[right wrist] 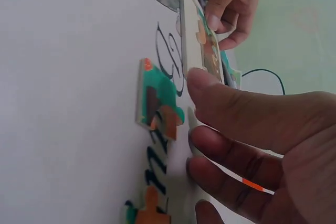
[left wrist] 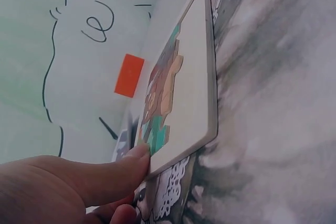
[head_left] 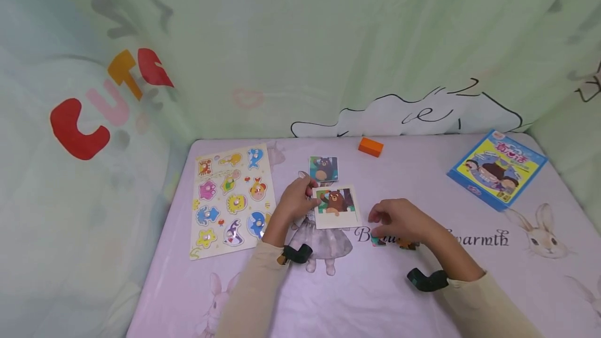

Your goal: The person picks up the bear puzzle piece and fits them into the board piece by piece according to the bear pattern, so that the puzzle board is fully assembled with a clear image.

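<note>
A small framed jigsaw puzzle board [head_left: 336, 220] with a bear picture lies in the middle of the table. My left hand [head_left: 297, 200] pinches its left edge, with the thumb [left wrist: 113, 179] on the upper face. The board's bear picture [left wrist: 164, 85] has a stepped edge beside bare board in the left wrist view. My right hand [head_left: 399, 219] hovers to the right of the board, fingers loosely bent and nothing between them. Below it lie two loose jigsaw pieces, a green and brown one [right wrist: 157, 95] and an orange-brown one [right wrist: 152, 211].
Behind the board lies a bear picture card [head_left: 324, 169]. An orange block [head_left: 371, 147] sits near the back edge. On the left is a sea-animal peg puzzle [head_left: 230, 202], and a blue and yellow game box [head_left: 497, 169] stands at the back right.
</note>
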### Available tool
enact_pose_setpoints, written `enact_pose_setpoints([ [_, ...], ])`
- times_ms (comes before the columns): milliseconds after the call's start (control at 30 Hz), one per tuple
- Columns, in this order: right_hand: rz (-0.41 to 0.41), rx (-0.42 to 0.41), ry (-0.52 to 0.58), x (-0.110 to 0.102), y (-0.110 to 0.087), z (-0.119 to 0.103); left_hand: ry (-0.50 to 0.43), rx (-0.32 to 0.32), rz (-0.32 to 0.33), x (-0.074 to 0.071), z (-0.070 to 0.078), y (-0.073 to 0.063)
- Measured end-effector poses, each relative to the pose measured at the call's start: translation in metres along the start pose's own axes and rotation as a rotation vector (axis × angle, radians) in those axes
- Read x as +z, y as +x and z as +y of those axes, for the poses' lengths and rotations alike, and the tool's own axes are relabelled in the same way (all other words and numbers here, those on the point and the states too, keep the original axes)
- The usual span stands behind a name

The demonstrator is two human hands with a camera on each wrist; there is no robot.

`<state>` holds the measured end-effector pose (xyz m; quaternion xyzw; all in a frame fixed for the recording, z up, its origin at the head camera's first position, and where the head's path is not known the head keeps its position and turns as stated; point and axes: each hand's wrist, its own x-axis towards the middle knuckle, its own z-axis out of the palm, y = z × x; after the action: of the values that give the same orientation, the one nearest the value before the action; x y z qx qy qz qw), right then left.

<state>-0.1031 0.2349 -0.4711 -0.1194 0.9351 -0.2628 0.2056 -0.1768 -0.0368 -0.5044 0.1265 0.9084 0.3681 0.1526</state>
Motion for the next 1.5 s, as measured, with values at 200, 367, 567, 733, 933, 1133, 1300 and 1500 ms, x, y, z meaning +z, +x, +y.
enact_pose_setpoints([
  [200,0.027,-0.006,-0.067,0.008,-0.012,-0.002,0.018,0.011,0.003,0.0,-0.002,0.001],
  [367,0.069,-0.037,-0.108,0.012,-0.013,-0.003,0.006,0.022,-0.001,-0.002,-0.004,0.002],
  [567,0.058,-0.04,-0.105,0.014,-0.012,0.0,-0.003,0.002,-0.019,-0.003,-0.005,0.002],
  [733,0.055,-0.042,-0.106,0.014,-0.012,0.001,-0.004,0.001,-0.023,-0.003,-0.004,0.003],
  [933,0.051,-0.017,-0.056,0.014,-0.01,0.001,0.004,-0.001,-0.019,-0.001,-0.004,0.005],
  [1133,0.039,0.006,-0.031,0.014,-0.01,0.002,0.01,-0.006,-0.024,0.0,-0.003,0.004],
  [1300,0.063,0.017,-0.042,0.01,-0.01,0.003,0.01,-0.014,-0.023,0.0,-0.001,0.005],
  [1500,0.069,0.005,-0.049,0.008,-0.008,0.006,0.012,-0.018,-0.02,0.0,-0.001,0.005],
])
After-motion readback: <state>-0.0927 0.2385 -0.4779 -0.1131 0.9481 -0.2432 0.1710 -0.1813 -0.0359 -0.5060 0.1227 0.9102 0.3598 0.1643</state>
